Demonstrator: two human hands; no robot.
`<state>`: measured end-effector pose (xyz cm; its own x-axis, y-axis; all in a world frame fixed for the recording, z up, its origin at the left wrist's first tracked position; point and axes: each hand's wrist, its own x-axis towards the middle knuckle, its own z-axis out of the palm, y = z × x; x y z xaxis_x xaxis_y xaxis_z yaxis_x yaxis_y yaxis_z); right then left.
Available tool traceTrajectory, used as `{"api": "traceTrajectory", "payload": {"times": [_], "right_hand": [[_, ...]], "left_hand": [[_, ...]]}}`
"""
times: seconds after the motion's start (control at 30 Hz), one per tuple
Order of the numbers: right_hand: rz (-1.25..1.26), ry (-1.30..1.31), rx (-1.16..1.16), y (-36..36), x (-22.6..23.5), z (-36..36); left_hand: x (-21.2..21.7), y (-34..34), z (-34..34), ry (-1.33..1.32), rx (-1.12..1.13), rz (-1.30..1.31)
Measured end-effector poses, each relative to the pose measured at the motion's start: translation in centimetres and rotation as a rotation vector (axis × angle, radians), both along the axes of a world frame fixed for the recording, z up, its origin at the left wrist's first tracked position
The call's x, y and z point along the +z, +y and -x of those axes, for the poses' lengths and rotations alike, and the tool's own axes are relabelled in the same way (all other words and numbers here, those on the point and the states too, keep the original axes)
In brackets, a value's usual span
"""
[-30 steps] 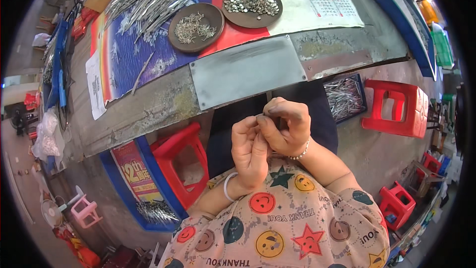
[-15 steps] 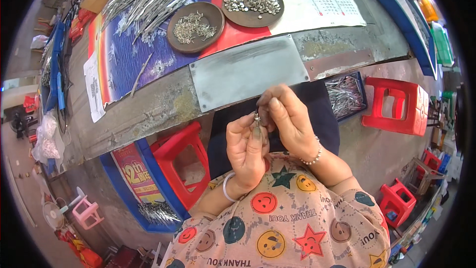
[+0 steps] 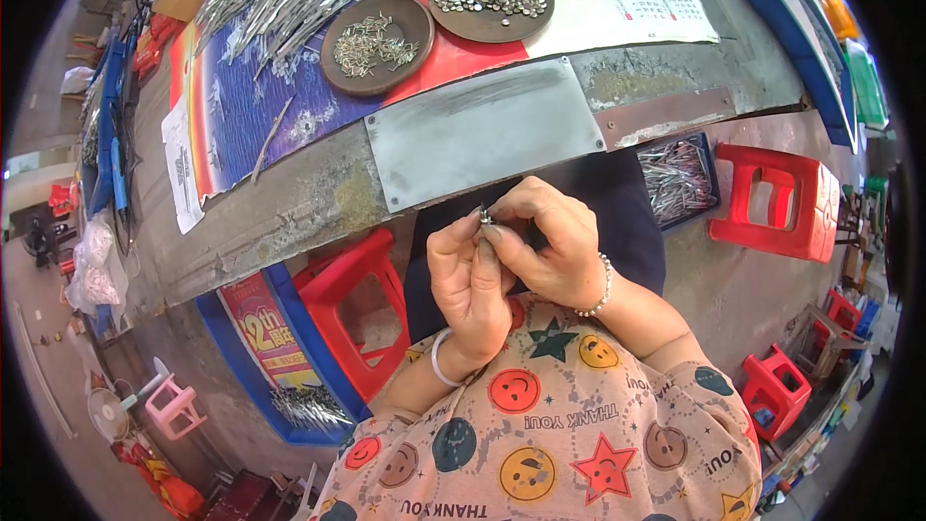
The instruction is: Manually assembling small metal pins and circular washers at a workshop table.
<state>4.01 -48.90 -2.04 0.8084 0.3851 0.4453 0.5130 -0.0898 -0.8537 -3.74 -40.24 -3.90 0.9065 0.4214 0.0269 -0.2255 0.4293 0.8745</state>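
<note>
Both my hands meet in front of my body, just off the near edge of the bench. Thumb and fingers of my left hand (image 3: pixel 470 287) pinch a small shiny metal piece (image 3: pixel 485 218) with a dark thin tip. My right hand (image 3: pixel 552 243) closes on the same piece from the right, thumb and forefinger at its top. Much of the piece is hidden by the fingertips, so its kind does not show. Beyond them lie a brown dish (image 3: pixel 421 56) of small metal pins and another brown dish (image 3: pixel 502 33) of small shiny round metal discs.
A metal plate (image 3: pixel 482 135) is fixed at the bench edge. Long thin metal strips (image 3: pixel 280 0) are heaped at the far left. Under the bench are a blue tray (image 3: pixel 280 357), a bin of metal parts (image 3: pixel 675 178) and red stools (image 3: pixel 772 203).
My right hand has come down and turned, its thumb now lying against the piece. Both hands and the piece have shifted slightly left. The dishes look unchanged.
</note>
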Motion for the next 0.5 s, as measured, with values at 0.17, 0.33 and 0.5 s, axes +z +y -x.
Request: {"api": "traceTrajectory", "payload": {"times": [0.17, 0.33, 0.5], "right_hand": [[0.005, -0.040, 0.017, 0.1, -0.3, -0.5], [0.097, 0.024, 0.050, -0.3, 1.2, 0.1], [-0.087, -0.004, 0.036, -0.1, -0.1, -0.5]], "left_hand": [[-0.3, -0.2, -0.1, -0.015, 0.010, -0.035], [-0.5, 0.1, 0.2, -0.132, -0.035, -0.056], [-0.4, -0.4, 0.6, -0.106, -0.056, -0.052]]}}
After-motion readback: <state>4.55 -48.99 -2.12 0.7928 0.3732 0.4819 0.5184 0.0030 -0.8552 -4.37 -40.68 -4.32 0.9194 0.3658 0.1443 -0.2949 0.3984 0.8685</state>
